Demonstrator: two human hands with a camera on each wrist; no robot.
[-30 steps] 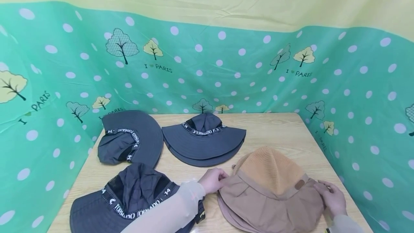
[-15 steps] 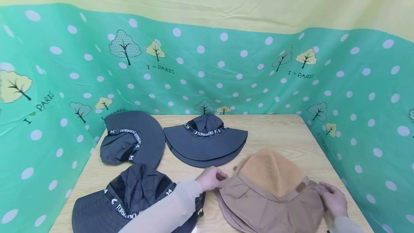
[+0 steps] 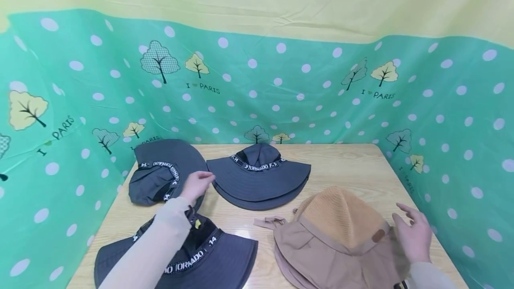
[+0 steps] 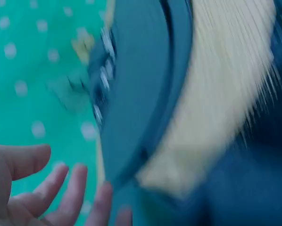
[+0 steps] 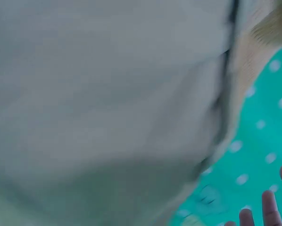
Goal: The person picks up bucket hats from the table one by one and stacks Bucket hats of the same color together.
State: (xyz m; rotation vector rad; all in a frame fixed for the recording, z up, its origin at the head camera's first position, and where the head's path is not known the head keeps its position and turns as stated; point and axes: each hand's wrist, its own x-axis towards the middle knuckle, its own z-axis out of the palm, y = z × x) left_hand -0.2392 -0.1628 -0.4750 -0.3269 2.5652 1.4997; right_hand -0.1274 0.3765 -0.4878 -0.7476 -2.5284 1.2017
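A brown hat [image 3: 333,253] with a tan knitted crown lies on the table at the front right. Just off its right edge is my right hand [image 3: 413,233], fingers parted and holding nothing. My left hand [image 3: 196,185] hovers empty between two dark hats, its fingers spread in the left wrist view. It overlaps the brim of the back left dark hat [image 3: 150,184] in the head view. The back middle dark hat [image 3: 257,182] lies just right of its fingertips. Under my left sleeve is the front left dark hat [image 3: 225,258], partly covered by the forearm.
The wooden table [image 3: 345,164] is bounded at the back and sides by a green polka-dot cloth [image 3: 281,84] with tree prints. A brown strap [image 3: 269,222] sticks out left from the brown hat. The dark hats carry white-lettered bands.
My left hand has let go of the brown hat's left side and moved left and away. My right hand has come off its right edge. The view has shifted slightly.
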